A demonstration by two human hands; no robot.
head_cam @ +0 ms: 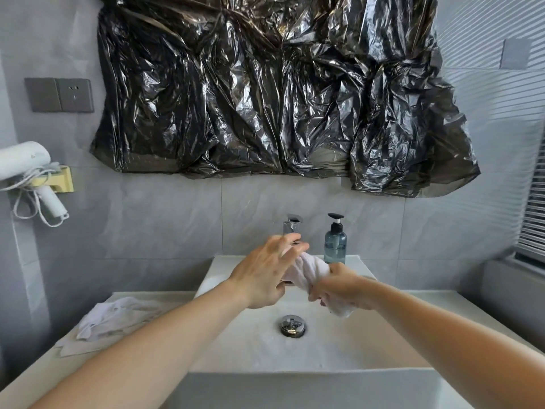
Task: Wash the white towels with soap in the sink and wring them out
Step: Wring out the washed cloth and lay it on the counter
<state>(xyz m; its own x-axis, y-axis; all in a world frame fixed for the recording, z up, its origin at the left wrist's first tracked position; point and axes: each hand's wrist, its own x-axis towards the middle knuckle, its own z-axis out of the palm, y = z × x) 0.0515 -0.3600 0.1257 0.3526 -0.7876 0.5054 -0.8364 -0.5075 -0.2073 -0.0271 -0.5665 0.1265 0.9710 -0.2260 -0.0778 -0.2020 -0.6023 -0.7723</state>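
Both forearms are reaching over the sink [407, 388]; right hand [339, 290] is gripping a twisted towel [309, 268] above the basin, left hand [265, 276] is spread open, seemingly touching it, near the soap [334, 246]

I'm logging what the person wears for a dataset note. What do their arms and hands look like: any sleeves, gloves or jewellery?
Both forearms are bare as far as the frame shows: no sleeves in view. The left hand and right hand wear no gloves, and no rings, watch or bracelets are visible.
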